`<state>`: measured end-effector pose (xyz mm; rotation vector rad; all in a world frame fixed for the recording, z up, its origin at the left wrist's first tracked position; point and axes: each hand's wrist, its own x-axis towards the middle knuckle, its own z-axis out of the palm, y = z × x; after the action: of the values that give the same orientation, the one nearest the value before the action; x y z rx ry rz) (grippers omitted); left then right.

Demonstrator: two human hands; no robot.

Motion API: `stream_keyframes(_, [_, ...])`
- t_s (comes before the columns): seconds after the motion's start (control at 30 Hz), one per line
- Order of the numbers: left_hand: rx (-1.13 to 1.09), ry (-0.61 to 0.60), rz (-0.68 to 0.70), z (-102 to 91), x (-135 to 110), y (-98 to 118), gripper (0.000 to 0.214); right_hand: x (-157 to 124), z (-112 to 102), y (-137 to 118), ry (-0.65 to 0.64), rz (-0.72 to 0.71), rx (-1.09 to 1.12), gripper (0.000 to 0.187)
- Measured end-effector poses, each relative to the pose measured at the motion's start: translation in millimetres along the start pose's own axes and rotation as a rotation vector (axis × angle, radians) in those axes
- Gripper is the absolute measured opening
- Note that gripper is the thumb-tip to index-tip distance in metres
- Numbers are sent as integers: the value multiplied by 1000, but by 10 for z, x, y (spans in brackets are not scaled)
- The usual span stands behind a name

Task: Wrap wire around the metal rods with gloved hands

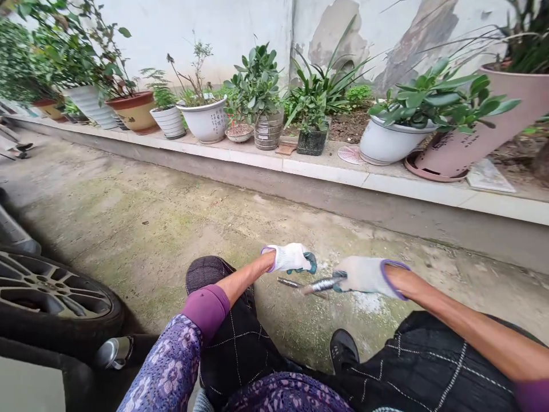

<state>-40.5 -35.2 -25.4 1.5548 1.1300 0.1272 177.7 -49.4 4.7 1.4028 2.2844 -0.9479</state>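
Both my hands wear white knit gloves with green fingertips. My right hand is closed around a grey metal tool handle that points left, just above the concrete ground. My left hand is curled, fingers bent down, above a second thin metal piece that runs under it. Whether the left fingers grip that piece is hidden. The two hands are a short way apart over a pale patch of ground, in front of my knees.
A raised ledge carries several potted plants, among them a white pot and a tilted pink pot. A car wheel sits at the left. My black shoe rests on the mossy concrete.
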Motion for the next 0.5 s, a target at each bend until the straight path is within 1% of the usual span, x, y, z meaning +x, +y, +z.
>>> stream_keyframes(0.07, [-23, 52, -20, 62, 21, 4, 12, 109, 23, -12, 96, 105, -178, 19])
stream_keyframes(0.13, [-113, 113, -19, 82, 48, 31, 9, 190, -39, -10, 149, 144, -234, 22])
stream_keyframes(0.23, [-256, 216, -13, 39, 99, 89, 4, 257, -201, 7, 214, 162, -278, 31])
stream_keyframes(0.3, [-318, 267, 11, -10, 133, 126, 5, 285, -292, 2, 248, 173, -312, 36])
stream_keyframes(0.43, [-437, 336, 62, -72, 165, 186, 9, 330, -399, -56, 294, 152, -396, 38])
stream_keyframes(0.5, [-514, 378, 91, -90, 151, 215, 11, 344, -455, -78, 357, 134, -418, 38])
